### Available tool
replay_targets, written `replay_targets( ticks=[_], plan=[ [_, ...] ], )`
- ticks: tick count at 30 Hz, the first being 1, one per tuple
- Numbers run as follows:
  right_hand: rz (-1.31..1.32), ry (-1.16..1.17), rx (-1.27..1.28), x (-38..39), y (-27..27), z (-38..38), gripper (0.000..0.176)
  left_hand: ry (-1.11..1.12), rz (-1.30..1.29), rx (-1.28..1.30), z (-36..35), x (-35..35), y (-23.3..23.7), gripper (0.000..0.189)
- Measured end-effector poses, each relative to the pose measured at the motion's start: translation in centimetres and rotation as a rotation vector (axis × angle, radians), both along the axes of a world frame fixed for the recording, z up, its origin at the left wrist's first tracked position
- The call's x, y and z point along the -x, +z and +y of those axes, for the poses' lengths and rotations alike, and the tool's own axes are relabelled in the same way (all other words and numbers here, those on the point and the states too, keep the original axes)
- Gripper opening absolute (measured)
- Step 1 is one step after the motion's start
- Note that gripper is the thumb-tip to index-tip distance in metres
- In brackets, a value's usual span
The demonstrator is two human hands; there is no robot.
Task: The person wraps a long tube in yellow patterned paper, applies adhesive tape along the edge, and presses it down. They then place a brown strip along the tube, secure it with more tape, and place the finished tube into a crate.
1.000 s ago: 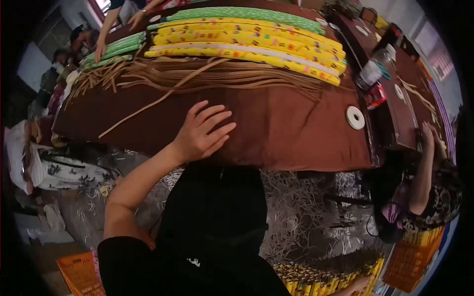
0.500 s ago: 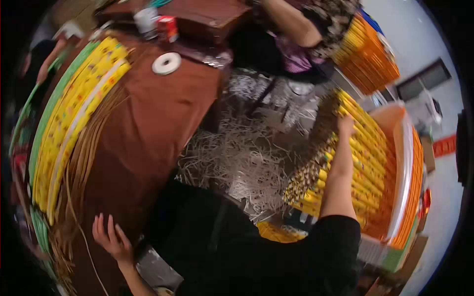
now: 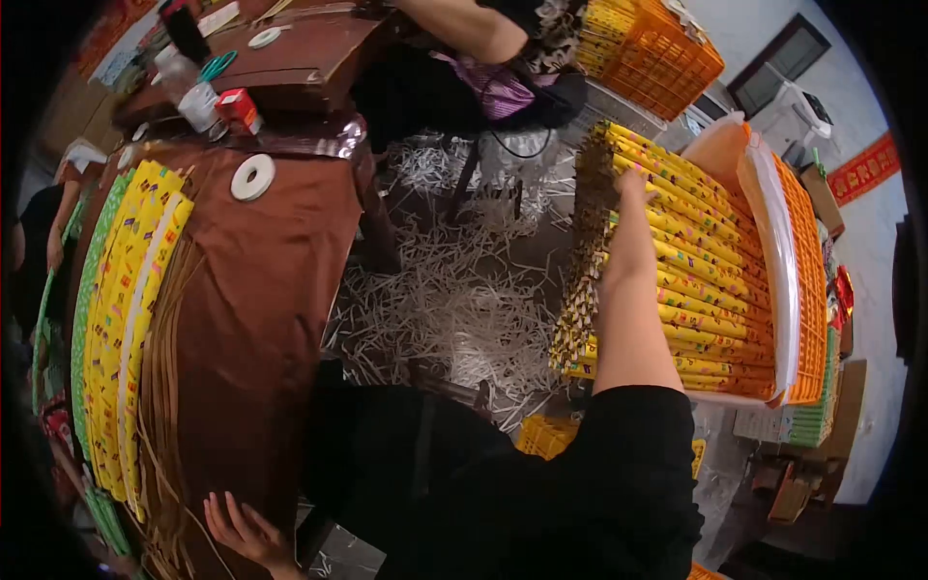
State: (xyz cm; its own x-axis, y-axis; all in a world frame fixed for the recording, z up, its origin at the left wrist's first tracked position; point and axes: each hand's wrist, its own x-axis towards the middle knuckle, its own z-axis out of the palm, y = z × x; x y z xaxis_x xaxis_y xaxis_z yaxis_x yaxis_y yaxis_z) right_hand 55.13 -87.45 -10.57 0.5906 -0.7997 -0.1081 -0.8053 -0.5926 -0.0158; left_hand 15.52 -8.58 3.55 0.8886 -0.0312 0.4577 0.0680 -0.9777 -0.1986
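My right hand (image 3: 633, 184) reaches out to the far part of a stack of yellow patterned rolls (image 3: 701, 256). It touches the rolls near their dark, bunched ends (image 3: 590, 208); its fingers are too small and partly hidden to show whether they close on one. The rolls lie side by side in an orange plastic crate (image 3: 807, 319) with a pale liner. My left hand (image 3: 246, 532) is open, fingers spread, low over the brown cloth (image 3: 261, 280) of the table. Beside it run loose brown strips (image 3: 169, 358) and long yellow patterned strips (image 3: 126, 338).
A white tape roll (image 3: 253, 178) lies on the cloth, near a small red box (image 3: 238, 111). Pale shredded strips (image 3: 454, 300) cover the floor. Another person's arm (image 3: 469, 27) shows at the top, beside a second orange crate (image 3: 657, 58). A yellow crate (image 3: 547, 437) sits below.
My view has shifted, bringing the crate and table into clearer sight. My left hand now sits lower in view; my right hand is still at the far rolls.
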Motion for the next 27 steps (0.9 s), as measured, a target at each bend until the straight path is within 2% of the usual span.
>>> replay_targets(
  ticks=[1, 2, 3, 5, 6, 7, 8, 9, 10, 12, 15, 16, 17, 20, 22, 24, 25, 27],
  plan=[
    [0.061, -0.031, -0.05, -0.1, 2.3, 0.5, 0.065, 0.054, -0.002, -0.004, -0.3, 0.4, 0.2, 0.033],
    [-0.129, -0.083, 0.04, 0.0, 3.7, 2.7, 0.077, 0.071, 0.02, 0.057, -0.7, 0.3, 0.7, 0.033],
    [-0.206, 0.019, 0.162, 0.6, 5.2, 4.0, 0.088, 0.107, 0.038, 0.116, -0.9, 0.5, 1.1, 0.034],
    [-0.431, 0.068, 0.267, -2.2, 5.4, 5.1, 0.063, 0.138, 0.014, 0.188, 0.3, 0.7, 0.7, 0.035],
    [-0.946, 0.453, 0.289, -3.0, 4.5, 6.9, 0.045, 0.177, 0.039, 0.228, 0.6, 0.6, 1.1, 0.036],
    [-1.016, 0.651, 0.051, -3.4, 5.7, 11.7, 0.031, 0.215, 0.059, 0.274, 0.9, 0.5, 1.6, 0.037],
    [-1.187, 0.792, -0.195, -3.2, 7.1, 18.9, 0.026, 0.24, 0.072, 0.28, 1.5, 0.3, 1.7, 0.039],
    [-1.13, 0.96, -0.506, -1.2, 9.7, 26.5, 0.024, 0.256, 0.085, 0.288, 2.4, 0.2, 1.7, 0.041],
    [-1.143, 1.192, -0.671, 0.8, 11.9, 34.2, 0.02, 0.282, 0.076, 0.262, 3.5, 0.0, 1.8, 0.042],
    [-1.012, 1.634, -0.722, 4.6, 15.8, 46.4, 0.014, 0.344, 0.061, 0.256, 6.6, -0.6, 1.5, 0.043],
    [-0.988, 2.199, -0.474, 7.8, 20.5, 60.9, 0.019, 0.403, 0.055, 0.172, 11.3, -0.8, 0.7, 0.041],
    [-1.009, 2.302, -0.428, 7.4, 21.0, 64.8, 0.02, 0.442, 0.059, 0.164, 12.2, -0.8, 0.9, 0.039],
    [-1.031, 2.397, -0.376, 6.8, 21.2, 68.3, 0.02, 0.452, 0.056, 0.18, 12.9, -0.5, 1.1, 0.037],
    [-0.899, 2.481, -0.456, 3.6, 19.8, 77.2, 0.022, 0.453, 0.041, 0.229, 15.0, 0.0, 0.6, 0.035],
    [-0.747, 2.494, -0.403, 2.1, 19.2, 80.9, 0.025, 0.353, 0.044, 0.343, 16.3, 0.4, -0.1, 0.033],
    [-0.549, 2.551, -0.279, 0.4, 18.2, 82.7, 0.031, 0.302, 0.074, 0.359, 17.1, 1.2, 0.2, 0.041],
    [-0.554, 2.636, -0.317, 0.2, 18.1, 83.0, 0.035, 0.266, 0.083, 0.335, 16.9, 1.3, 1.2, 0.046],
    [-0.454, 2.63, -0.298, -0.2, 17.8, 83.6, 0.037, 0.249, 0.17, 0.252, 17.1, 1.6, 1.6, 0.06]
  ],
)
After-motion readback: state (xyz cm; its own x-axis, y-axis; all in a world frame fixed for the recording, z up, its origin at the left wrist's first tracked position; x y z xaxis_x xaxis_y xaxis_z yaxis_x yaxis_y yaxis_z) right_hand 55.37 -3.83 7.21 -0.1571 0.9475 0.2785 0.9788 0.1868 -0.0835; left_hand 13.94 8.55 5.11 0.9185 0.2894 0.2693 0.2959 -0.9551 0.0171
